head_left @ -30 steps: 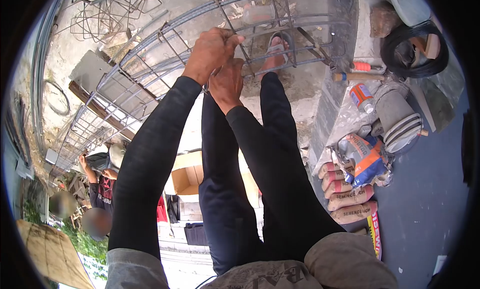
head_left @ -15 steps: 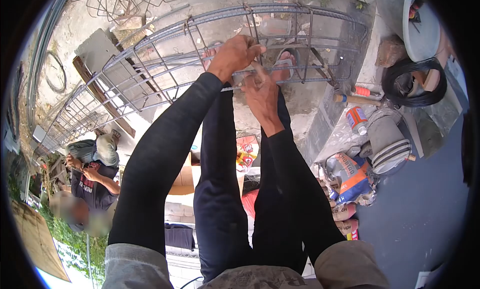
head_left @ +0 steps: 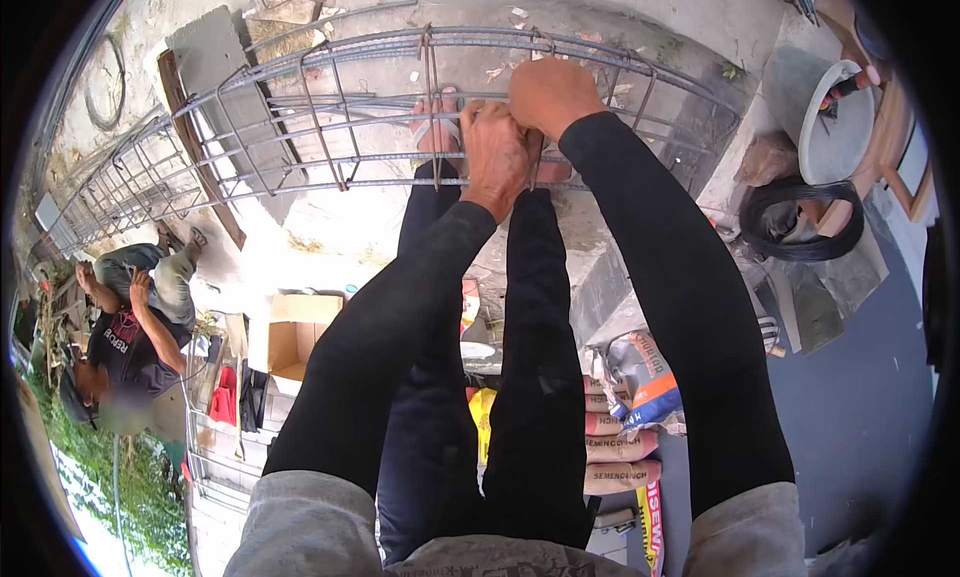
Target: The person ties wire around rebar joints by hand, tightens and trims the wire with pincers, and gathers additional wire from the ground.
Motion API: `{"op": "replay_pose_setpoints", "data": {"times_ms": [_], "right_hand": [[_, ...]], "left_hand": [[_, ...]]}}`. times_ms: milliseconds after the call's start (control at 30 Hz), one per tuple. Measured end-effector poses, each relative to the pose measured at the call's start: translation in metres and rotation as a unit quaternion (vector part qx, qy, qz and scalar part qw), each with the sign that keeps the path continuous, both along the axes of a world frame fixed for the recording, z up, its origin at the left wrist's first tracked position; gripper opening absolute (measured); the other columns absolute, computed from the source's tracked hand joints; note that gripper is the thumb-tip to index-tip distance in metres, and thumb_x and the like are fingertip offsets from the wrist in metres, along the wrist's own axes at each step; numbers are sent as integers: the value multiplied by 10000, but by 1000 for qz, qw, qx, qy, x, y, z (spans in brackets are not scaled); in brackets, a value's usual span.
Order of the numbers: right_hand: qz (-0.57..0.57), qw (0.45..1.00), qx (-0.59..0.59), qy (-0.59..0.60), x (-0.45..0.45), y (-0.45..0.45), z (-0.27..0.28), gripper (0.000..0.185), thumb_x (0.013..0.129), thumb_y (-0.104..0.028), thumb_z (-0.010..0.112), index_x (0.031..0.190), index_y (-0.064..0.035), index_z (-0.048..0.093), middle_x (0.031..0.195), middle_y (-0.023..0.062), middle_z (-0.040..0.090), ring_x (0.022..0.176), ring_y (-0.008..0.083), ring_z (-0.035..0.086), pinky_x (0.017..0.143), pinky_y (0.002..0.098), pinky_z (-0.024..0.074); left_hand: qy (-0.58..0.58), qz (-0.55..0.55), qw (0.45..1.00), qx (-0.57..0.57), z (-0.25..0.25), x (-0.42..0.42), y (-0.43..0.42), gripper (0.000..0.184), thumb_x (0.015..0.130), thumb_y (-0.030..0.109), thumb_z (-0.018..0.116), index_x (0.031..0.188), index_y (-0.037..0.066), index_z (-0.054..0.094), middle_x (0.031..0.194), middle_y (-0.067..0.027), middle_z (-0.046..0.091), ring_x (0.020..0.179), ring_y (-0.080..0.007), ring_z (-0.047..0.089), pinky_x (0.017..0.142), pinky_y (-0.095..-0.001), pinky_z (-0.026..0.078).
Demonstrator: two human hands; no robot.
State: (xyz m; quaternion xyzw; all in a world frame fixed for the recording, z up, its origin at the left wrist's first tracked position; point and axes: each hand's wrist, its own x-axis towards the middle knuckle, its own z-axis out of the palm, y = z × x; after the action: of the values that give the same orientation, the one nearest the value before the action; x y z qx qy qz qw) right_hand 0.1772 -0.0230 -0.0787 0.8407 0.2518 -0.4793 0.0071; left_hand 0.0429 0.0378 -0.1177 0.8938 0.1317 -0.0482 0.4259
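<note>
A long rebar cage [head_left: 340, 137] of ribbed bars and square stirrups stretches across the upper part of the view. My left hand [head_left: 495, 155] is closed at a stirrup in its middle, fingers bent. Touching it from the upper right is my right hand [head_left: 556, 95], curled into a fist with its back to the camera. What the fingers of either hand hold is hidden. A stirrup leg shows just below where the hands meet. My sandalled feet show through the bars.
At the left a person [head_left: 135, 327] crouches with raised hands near the cage's far end. A black wire coil [head_left: 800, 220], a white basin [head_left: 838, 120] and cement bags [head_left: 620, 447] are at the right. An open cardboard box [head_left: 292, 347] lies lower left.
The view has shifted rightward along the cage. My right hand has moved from below my left hand to above and right of it, and the two hands have come together.
</note>
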Motion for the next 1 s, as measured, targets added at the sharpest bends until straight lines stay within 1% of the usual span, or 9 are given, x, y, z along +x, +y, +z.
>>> {"op": "replay_pose_setpoints", "data": {"times_ms": [233, 400, 433, 500, 600, 633, 700, 833, 1000], "right_hand": [[-7, 999, -29, -20, 8, -5, -10, 250, 817, -178, 684, 977, -21, 795, 967, 211, 765, 913, 376, 754, 779, 459, 599], [31, 998, 18, 55, 12, -22, -14, 291, 843, -223, 675, 958, 26, 775, 911, 205, 760, 828, 340, 756, 740, 438, 600], [-135, 985, 16, 108, 11, -27, -6, 321, 864, -269, 676, 953, 25, 769, 890, 184, 754, 797, 314, 750, 718, 416, 599], [-453, 868, 10, 203, 3, -40, 17, 394, 906, -361, 679, 944, 23, 757, 848, 142, 742, 736, 263, 737, 674, 372, 597], [-613, 758, 46, 216, -35, -58, 26, 485, 974, -486, 657, 942, -3, 696, 807, 55, 684, 668, 137, 679, 591, 267, 562], [-639, 734, 70, 219, -47, -61, 23, 439, 983, -446, 664, 957, -8, 693, 811, 47, 681, 670, 131, 676, 580, 263, 560], [-689, 679, 115, 226, -68, -59, 20, 348, 1001, -366, 676, 985, -18, 686, 821, 31, 675, 673, 118, 672, 558, 255, 556], [-711, 677, 72, 175, -81, -55, 27, 234, 1004, -247, 675, 1018, -13, 682, 789, 33, 666, 636, 106, 643, 542, 262, 544], [-684, 696, 33, 216, -66, -59, 32, 199, 1005, -216, 644, 1018, -21, 679, 752, 21, 650, 589, 95, 608, 528, 276, 525]], "left_hand": [[21, 0, 1000, -16, -2, 0, 2, 98, 809, 205, 769, 850, 115, 770, 818, -45, 725, 918, -254, 658, 1013, -465, 372], [47, -82, 996, -1, 7, 0, 12, 214, 834, 92, 703, 1043, 105, 749, 992, -84, 739, 1025, -275, 647, 1009, -454, 383], [47, -112, 993, 8, 6, -3, 17, 271, 836, 54, 687, 1097, 103, 739, 1036, -95, 740, 1057, -283, 644, 1006, -447, 388], [-2, -144, 990, 1, 1, -9, 27, 332, 845, 63, 673, 1173, 98, 711, 1094, -103, 730, 1098, -298, 625, 1010, -462, 388], [-21, -171, 985, -3, 1, -9, 34, 355, 865, 79, 646, 1215, 102, 703, 1098, -100, 725, 1074, -297, 630, 1012, -459, 390], [-17, -178, 984, -2, 2, -7, 36, 352, 872, 85, 636, 1217, 105, 706, 1085, -97, 726, 1052, -292, 637, 1011, -454, 391], [29, -192, 981, -16, 2, -2, 37, 333, 900, 138, 630, 1220, 100, 710, 1080, -108, 736, 1029, -309, 655, 978, -460, 417], [176, -156, 964, -122, 0, 17, 40, 336, 984, 338, 622, 1101, 48, 744, 1091, -167, 744, 951, -349, 701, 904, -479, 489], [355, -260, 882, -170, -7, 65, 51, 734, 1002, 659, 483, 1009, -30, 736, 1016, -248, 721, 942, -401, 695, 867, -488, 506]]}}
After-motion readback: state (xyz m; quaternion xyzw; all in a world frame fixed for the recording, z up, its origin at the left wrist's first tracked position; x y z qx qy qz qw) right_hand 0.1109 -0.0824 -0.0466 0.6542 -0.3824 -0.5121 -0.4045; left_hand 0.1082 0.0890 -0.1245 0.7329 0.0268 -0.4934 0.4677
